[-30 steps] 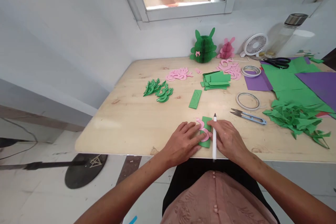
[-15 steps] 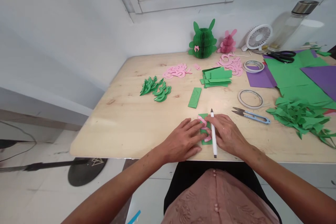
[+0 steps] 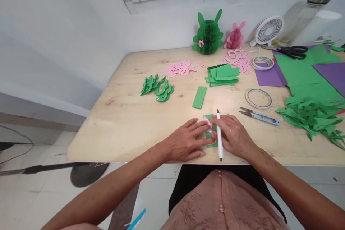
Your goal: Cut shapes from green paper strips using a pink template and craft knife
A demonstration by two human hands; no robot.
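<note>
A curvy pink paper cutout (image 3: 208, 124) lies on top of a small green paper piece (image 3: 209, 134) near the table's front edge. My left hand (image 3: 184, 142) rests flat with spread fingers, its fingertips pressing on the cutout and the green paper. In my right hand (image 3: 236, 136) is a white pen (image 3: 220, 142), with its dark tip pointing away from me. The right fingertips also touch the right side of the two papers. Just beyond lies another green paper piece (image 3: 199, 97) with a curved line drawn on it.
Snips (image 3: 259, 116) and a tape roll (image 3: 258, 98) lie to the right, beside green scraps (image 3: 309, 116). Folded green strips (image 3: 223, 75), pink cutouts (image 3: 179, 68) and green cutouts (image 3: 164, 90) lie farther back. A green honeycomb paper figure (image 3: 209, 36) and a fan (image 3: 268, 30) stand by the wall.
The camera view has shifted slightly downward. Both hands, the pen and the stacked papers keep nearly the same positions.
</note>
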